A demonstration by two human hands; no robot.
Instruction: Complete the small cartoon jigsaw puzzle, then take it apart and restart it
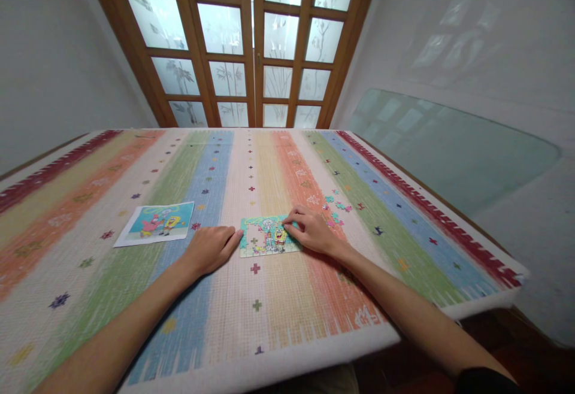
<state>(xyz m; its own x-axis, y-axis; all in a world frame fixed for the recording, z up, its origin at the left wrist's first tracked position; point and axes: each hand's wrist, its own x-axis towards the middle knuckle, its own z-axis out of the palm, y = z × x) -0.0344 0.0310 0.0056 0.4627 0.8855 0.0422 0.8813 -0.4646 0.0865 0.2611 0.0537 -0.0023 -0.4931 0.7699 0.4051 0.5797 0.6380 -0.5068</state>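
A small, partly filled jigsaw puzzle (263, 250) with cartoon figures lies flat on the patterned tablecloth. Bare cloth shows through a gap in its left half. My left hand (213, 249) rests on the cloth with fingers curled, its thumb and fingertips against the puzzle's left edge. Over the upper right part of the puzzle, my right hand (309, 230) is closed in a pinch, fingertips touching the surface. Whatever sits between those fingers is hidden. Several loose puzzle pieces (340, 206) lie scattered just beyond my right hand, some partly behind it.
A printed picture card (157, 224) of similar cartoon figures lies left of the puzzle. The striped tablecloth (274, 298) covers the table, whose front edge runs close to me. Wooden doors with frosted panes (227, 29) stand behind, and a glass panel (449, 136) leans on the right wall.
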